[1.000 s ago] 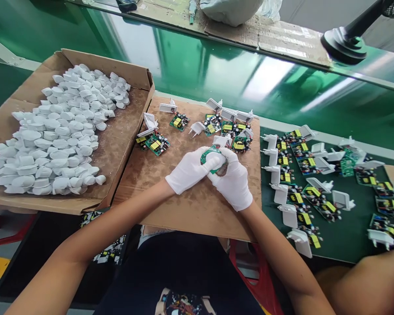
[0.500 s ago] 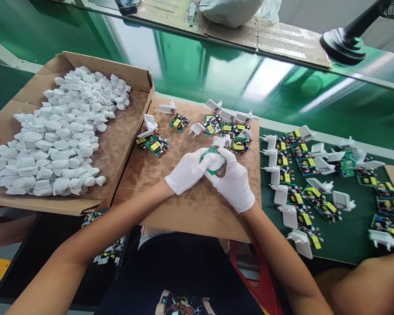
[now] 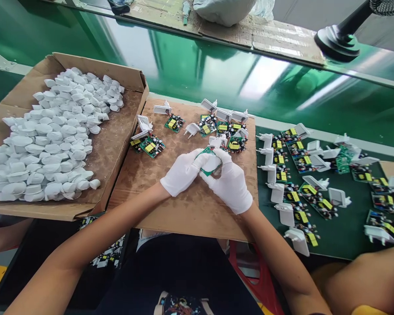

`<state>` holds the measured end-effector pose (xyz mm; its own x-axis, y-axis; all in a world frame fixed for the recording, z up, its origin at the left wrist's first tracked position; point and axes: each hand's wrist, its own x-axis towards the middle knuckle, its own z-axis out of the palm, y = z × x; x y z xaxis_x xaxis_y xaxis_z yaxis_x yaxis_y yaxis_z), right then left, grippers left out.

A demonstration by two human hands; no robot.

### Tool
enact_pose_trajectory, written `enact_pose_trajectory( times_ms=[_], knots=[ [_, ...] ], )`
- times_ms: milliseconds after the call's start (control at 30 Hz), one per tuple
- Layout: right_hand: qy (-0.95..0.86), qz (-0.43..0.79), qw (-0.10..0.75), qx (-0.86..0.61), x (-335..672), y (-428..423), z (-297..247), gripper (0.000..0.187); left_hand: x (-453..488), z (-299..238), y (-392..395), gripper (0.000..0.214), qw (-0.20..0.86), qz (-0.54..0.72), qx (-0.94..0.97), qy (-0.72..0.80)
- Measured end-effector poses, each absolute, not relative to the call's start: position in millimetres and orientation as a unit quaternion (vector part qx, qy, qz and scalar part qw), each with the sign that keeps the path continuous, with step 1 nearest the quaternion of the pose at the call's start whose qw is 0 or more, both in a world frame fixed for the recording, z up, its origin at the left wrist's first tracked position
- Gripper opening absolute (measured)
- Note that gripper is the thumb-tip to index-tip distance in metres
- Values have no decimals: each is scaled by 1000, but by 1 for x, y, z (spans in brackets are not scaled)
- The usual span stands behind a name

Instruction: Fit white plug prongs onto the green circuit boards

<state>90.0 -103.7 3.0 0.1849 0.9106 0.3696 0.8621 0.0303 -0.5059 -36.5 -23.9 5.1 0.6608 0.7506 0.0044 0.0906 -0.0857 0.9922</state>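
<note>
Both my hands wear white gloves and meet over a brown cardboard sheet [image 3: 184, 205]. My left hand [image 3: 180, 173] and my right hand [image 3: 231, 183] are closed together on one small green circuit board [image 3: 207, 156], held just above the sheet. The board's underside faces up, and my fingers hide most of it. Just beyond my hands lie several loose circuit boards with white plug covers [image 3: 223, 127].
A cardboard box [image 3: 118, 144] on the left holds a heap of white plastic shells [image 3: 52, 135]. On the green mat [image 3: 341, 232] at right lie rows of boards with plug covers [image 3: 295, 192]. Behind runs a green conveyor belt [image 3: 216, 70]. A black fan base [image 3: 336, 41] stands far right.
My hands stay closed on the board and have turned it slightly. The view has shifted a little, so everything sits slightly further left.
</note>
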Motion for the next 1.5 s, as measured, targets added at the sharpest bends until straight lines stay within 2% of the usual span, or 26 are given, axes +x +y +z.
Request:
enact_pose_trajectory(
  times_ms=[233,1233,1500],
  knots=[
    [-638,42,319,-699,91,-104,3,59,-37,3,-27,39,681,247,606,329],
    [-641,18,291,-710,91,-105,3,59,-34,4,-27,43,646,264,613,371],
    [-650,25,290,-702,92,-105,4,61,-36,2,-26,41,662,284,612,326]
  ],
)
